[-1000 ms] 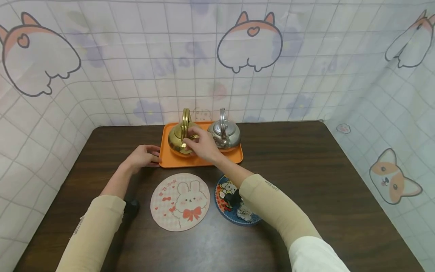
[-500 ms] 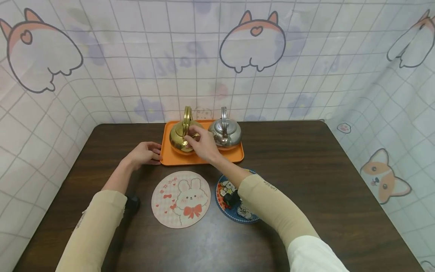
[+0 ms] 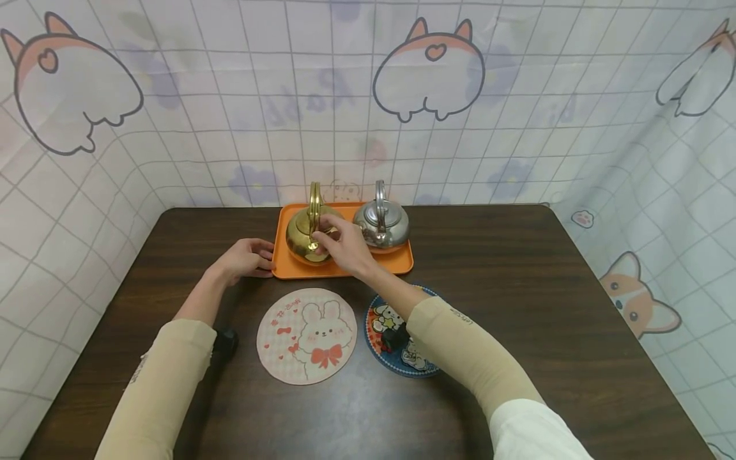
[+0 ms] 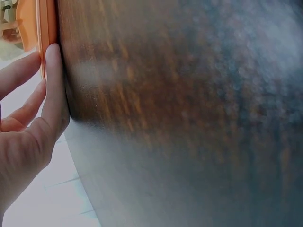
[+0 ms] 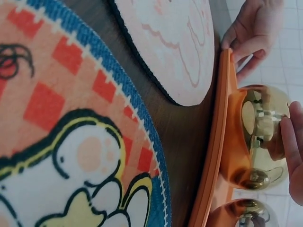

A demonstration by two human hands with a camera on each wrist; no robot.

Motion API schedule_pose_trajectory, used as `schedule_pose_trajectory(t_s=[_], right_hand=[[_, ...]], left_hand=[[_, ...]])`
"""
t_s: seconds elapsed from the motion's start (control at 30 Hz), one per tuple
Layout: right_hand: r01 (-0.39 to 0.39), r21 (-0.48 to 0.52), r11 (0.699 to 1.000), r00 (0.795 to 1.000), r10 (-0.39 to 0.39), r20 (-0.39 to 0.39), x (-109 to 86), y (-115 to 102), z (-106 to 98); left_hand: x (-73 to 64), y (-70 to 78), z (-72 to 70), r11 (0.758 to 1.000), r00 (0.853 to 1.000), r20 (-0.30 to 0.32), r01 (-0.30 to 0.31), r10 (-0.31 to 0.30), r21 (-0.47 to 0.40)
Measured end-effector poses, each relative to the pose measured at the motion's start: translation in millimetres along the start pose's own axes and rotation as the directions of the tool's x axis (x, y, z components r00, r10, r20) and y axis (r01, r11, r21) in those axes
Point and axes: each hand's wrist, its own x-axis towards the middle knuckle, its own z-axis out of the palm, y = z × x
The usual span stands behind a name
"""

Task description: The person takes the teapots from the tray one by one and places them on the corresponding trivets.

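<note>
In the head view a gold kettle (image 3: 301,239) and a silver kettle (image 3: 391,223) stand upright side by side on an orange tray (image 3: 287,271). My right hand (image 3: 344,246) pinches the gold kettle by its raised handle, near the handle's foot; the exact finger contact is partly hidden. In the right wrist view those fingers (image 5: 294,142) lie against the gold kettle's upper part. My left hand (image 3: 244,259) rests at the tray's left end. In the left wrist view its thumb and fingertips touch the tray's edge (image 4: 47,28), fairly straight.
In front of the tray lie a round pink rabbit mat (image 3: 305,335) and a round blue-rimmed cartoon mat (image 3: 397,364), partly under my right forearm. The dark wooden table (image 3: 506,268) backs onto a curtain (image 3: 328,128) with corgi prints.
My right hand has turned the gold kettle slightly, so its handle now shows more edge-on. The left hand stays at the tray's edge. The head view has shifted a little.
</note>
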Motion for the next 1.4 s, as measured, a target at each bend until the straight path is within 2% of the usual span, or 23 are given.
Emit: schedule_pose_trajectory(t_s=[0.6,1.17,1.4], right_hand=[[0.086,-0.002,0.996,0.994,-0.086,0.060,-18.3,-16,-1],[0.157,0.056,0.986,0.980,-0.163,0.114,-46.2,-37,1],[0.165,0.062,0.984,0.975,-0.172,0.137,-59.3,-44,2]], left_hand=[[1.3,-0.6,-1.6,1.000,1.000,-0.008,-0.006,0.006,-0.007],[1.3,-3.3,-2.5,0.999,1.000,0.005,-0.027,0.027,-0.017],[2.2,-3.8,-0.7,1.000,1.000,0.003,-0.026,0.026,-0.014]])
